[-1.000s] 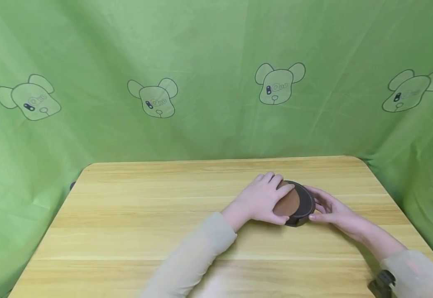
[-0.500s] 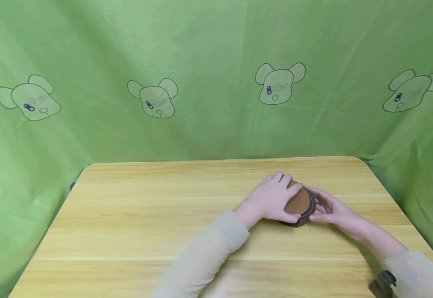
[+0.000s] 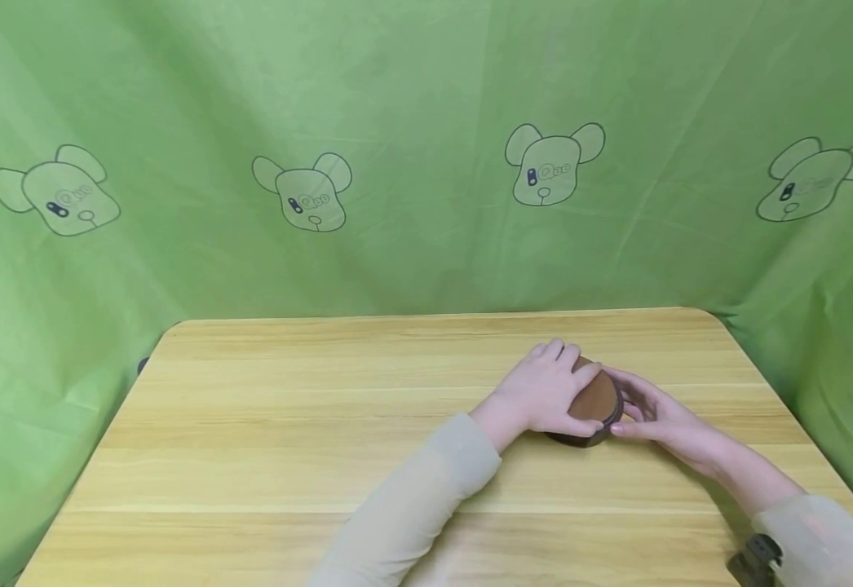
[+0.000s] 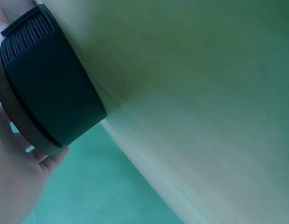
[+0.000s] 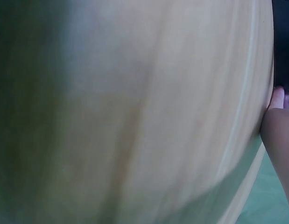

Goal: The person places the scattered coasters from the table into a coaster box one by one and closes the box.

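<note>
A dark round coaster holder (image 3: 576, 441) stands on the table, right of the middle. Through a slot in its wall, the left wrist view shows several stacked edges (image 4: 27, 35). Over its top lies a brown round coaster (image 3: 595, 401), its rim (image 4: 18, 114) at the holder's mouth. My left hand (image 3: 546, 393) spans this coaster from above, thumb at the near edge and fingers at the far edge. Around the holder's right side curve the thumb and fingers of my right hand (image 3: 661, 420). Only a bit of the holder (image 5: 284, 46) shows in the right wrist view.
The wood-grain table (image 3: 265, 440) stretches out to the left and front. Behind and beside it hangs a green curtain (image 3: 426, 261) with mouse-head drawings. A small black device (image 3: 755, 558) sits at the right sleeve.
My left hand has carried the brown coaster to the right, from partly overlapping the holder to lying over its top. The right hand has stayed at the holder's side.
</note>
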The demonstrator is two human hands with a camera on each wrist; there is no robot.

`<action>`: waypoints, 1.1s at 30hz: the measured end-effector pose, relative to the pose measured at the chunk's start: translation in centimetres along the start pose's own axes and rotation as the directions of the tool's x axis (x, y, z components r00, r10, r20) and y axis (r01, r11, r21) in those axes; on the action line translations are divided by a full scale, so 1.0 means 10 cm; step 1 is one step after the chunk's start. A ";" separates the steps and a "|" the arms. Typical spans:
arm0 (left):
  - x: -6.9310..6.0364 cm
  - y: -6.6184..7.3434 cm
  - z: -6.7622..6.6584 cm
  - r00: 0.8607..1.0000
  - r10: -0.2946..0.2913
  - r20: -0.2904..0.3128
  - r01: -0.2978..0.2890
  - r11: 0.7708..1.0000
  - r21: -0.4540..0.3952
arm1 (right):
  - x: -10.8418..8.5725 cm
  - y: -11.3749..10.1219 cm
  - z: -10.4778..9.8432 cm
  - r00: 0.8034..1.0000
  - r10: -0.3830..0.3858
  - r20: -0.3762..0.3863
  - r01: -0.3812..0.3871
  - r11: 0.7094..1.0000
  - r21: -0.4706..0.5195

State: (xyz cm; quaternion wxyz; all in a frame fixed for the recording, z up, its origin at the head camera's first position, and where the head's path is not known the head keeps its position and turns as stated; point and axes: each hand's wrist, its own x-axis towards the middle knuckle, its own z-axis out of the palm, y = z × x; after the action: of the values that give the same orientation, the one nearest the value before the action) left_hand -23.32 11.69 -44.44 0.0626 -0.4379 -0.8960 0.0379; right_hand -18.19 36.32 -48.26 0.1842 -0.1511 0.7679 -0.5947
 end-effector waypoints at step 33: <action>-0.17 -0.06 0.00 1.000 0.027 0.005 -0.027 0.999 0.018 | -0.02 0.03 -0.01 1.000 -0.002 0.003 0.002 1.000 -0.007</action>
State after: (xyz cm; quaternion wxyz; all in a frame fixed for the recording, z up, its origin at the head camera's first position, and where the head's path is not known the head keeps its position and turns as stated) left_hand -22.74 10.04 -44.53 0.0641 -0.4492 -0.8899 0.0477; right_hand -18.05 36.53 -48.51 0.1841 -0.1532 0.7695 -0.5920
